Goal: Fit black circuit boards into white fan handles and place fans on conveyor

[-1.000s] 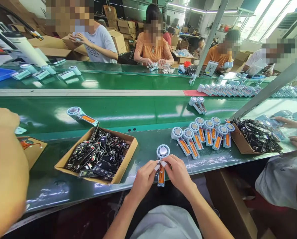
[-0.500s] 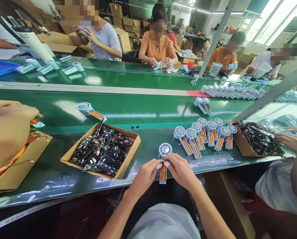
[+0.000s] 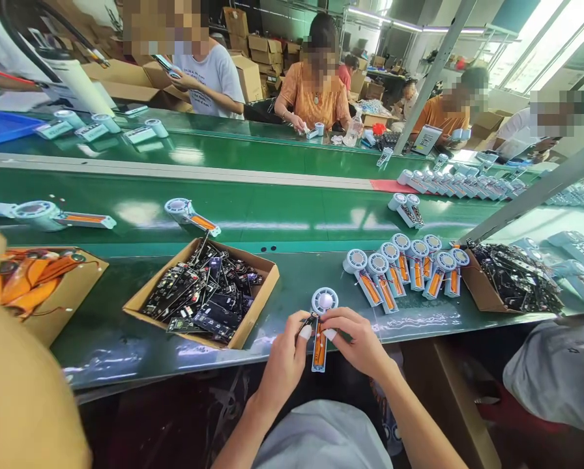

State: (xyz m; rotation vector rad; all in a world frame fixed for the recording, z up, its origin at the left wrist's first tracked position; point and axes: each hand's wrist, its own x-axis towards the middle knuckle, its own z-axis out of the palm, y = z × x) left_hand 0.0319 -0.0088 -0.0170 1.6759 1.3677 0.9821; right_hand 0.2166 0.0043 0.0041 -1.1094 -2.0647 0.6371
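Both hands work one small fan unit point(image 3: 320, 326) at the near edge of the green desk point(image 3: 282, 215), just in front of the person. Left hand point(image 3: 285, 361) pinches its handle from the left w/ fingertips; a small dark circuit board point(image 3: 307, 320) sits at that grip. Right hand point(image 3: 356, 339) closes thumb & finger on the handle from the right. Cardboard box point(image 3: 253, 312) of black boards lies just left. Row of similar fan units point(image 3: 404, 264) to the right.
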